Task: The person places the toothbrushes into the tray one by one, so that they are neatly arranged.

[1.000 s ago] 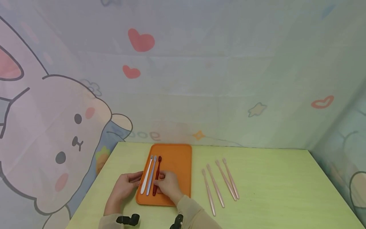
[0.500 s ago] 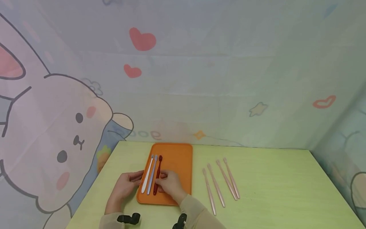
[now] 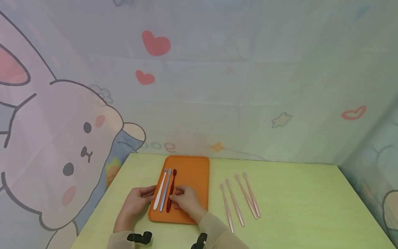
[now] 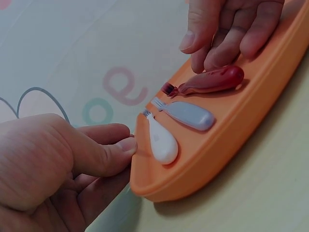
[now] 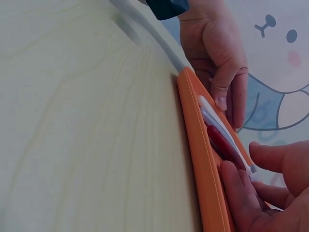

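Three toothbrushes lie side by side on an orange tray (image 3: 194, 173): a white toothbrush (image 3: 157, 199), a grey-blue toothbrush (image 3: 163, 197) and a dark red toothbrush (image 3: 169, 200). Their bristle ends point to the far side. My left hand (image 3: 135, 203) grips the tray's left edge, its thumb (image 4: 126, 146) at the rim and the other fingers along the outside. Over the tray, my right hand (image 3: 187, 201) is just right of the red toothbrush. Its thumb stands apart from the fingers, and nothing is between them; the fingertips are right beside the red handle (image 5: 223, 141).
To the right of the tray, several pale pink toothbrushes (image 3: 235, 204) lie slanted on the light green-yellow table (image 3: 298, 197). A printed cloth backdrop (image 3: 199, 86) rises behind the table. Each wrist carries a black camera mount, such as the left mount (image 3: 140, 237).
My right hand has eased slightly right, away from the red toothbrush, which stays on the tray. My left hand keeps its place at the tray's edge, and the head view has shifted a little.
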A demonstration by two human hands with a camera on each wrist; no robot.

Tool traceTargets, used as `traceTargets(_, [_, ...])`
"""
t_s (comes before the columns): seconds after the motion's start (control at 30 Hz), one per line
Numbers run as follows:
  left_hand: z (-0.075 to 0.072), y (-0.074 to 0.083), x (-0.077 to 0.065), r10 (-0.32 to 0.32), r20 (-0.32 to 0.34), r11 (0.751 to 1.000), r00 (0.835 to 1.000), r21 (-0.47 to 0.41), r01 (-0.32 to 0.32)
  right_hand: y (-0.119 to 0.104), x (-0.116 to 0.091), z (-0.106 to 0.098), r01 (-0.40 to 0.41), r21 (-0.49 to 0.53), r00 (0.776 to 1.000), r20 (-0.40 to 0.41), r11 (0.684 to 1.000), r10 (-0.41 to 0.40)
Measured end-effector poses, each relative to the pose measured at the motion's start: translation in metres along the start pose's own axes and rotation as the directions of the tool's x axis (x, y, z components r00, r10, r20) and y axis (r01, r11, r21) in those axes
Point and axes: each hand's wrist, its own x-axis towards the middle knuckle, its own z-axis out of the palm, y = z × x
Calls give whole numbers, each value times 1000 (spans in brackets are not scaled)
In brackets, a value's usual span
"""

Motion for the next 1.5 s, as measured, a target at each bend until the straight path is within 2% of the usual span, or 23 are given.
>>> traceTargets(0.23, [-3,-1,1,33,14,999,999,-2,-33,-1,-2,-9,5,12,1000,11,1000,-5])
traceTargets(0.47, [-2,-1,-1,27,19,1000,999,-3,-27,1,-8,-24,17,-26,999,47,1000,-16])
traceTargets(0.7, [1,0,2,45,26,999,999,-7,-44,-4,-14,-41,27,-44,997,75,999,-24])
traceTargets(0.97, [1,0,5,48,25,999,999,-12,-48,-6,-14,-59,67,-139,995,88,988,-55])
traceTargets(1.13, [1,-1,6,55,34,999,998,2,-55,-7,-15,-78,117,-199,990,96,973,-100])
traceTargets(1.33, [2,1,7,57,28,998,998,-8,-57,-17,-19,-109,176,-181,981,116,968,-157])
traceTargets(1.5, [3,1,7,43,26,999,999,-8,-42,-24,-29,-138,210,-197,977,89,958,-196])
